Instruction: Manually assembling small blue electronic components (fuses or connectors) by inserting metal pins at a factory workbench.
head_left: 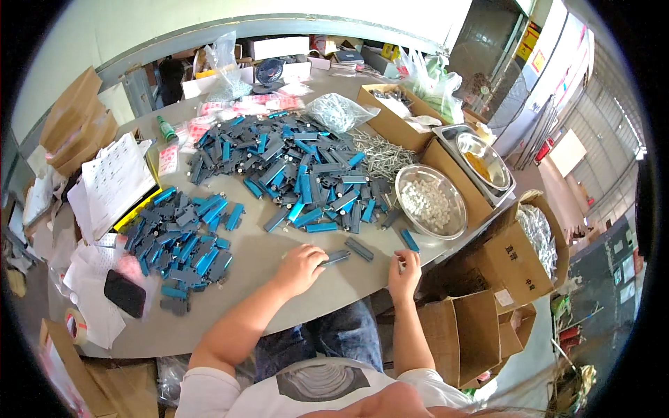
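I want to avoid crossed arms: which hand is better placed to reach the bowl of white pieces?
Probably the right hand: it is nearer the bowl, while the left hand is farther away, at a grey part.

We observe a pale wall (139, 31) beyond the grey table (244, 268), with a grey ledge (174, 50) along the wall's lower edge. At upper right, we note a dark opening (481, 31) beside a white panel (547, 66). Farther right, we find pinkish-brown floor (547, 177) below a ribbed grey roof (605, 94).
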The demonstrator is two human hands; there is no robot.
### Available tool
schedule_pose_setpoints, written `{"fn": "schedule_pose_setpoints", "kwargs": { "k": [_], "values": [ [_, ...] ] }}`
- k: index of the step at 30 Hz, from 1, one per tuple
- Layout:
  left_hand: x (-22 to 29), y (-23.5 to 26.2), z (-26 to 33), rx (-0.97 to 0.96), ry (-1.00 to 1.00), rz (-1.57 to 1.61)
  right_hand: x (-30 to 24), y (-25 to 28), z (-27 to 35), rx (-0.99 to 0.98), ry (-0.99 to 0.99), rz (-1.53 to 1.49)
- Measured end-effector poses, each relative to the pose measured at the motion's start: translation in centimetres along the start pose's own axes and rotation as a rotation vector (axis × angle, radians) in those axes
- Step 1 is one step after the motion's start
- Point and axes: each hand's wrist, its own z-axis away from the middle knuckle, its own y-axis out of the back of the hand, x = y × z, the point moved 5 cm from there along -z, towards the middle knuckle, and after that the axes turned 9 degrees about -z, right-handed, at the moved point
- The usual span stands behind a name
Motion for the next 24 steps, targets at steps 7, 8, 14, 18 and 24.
{"fn": "schedule_pose_setpoints", "kwargs": {
  "k": [7, 8, 14, 18, 24],
  "values": [
    [-0.6, -0.2, 0.0, 0.018, 0.030, 0.078, 5.1, 4.0, -13.7, -0.195, -0.062, 0.365],
    [-0.5, -0.1, -0.3, 0.022, 0.025, 0.079, 6.6, 4.4, -15.5, -0.190, -0.059, 0.368],
    [-0.8, 0.3, -0.6, -0.019, 0.032, 0.093, 12.8, 0.2, -18.6, -0.732, -0.074, 0.732],
    [-1.1, 0.5, -0.5, -0.032, 0.041, 0.103, 11.5, -0.9, -18.8, -0.730, -0.136, 0.858],
    [-1.0, 0.4, -0.5, -0.010, 0.021, 0.105, 11.5, -1.4, -19.1, -0.794, -0.132, 1.022]
  ]
}}
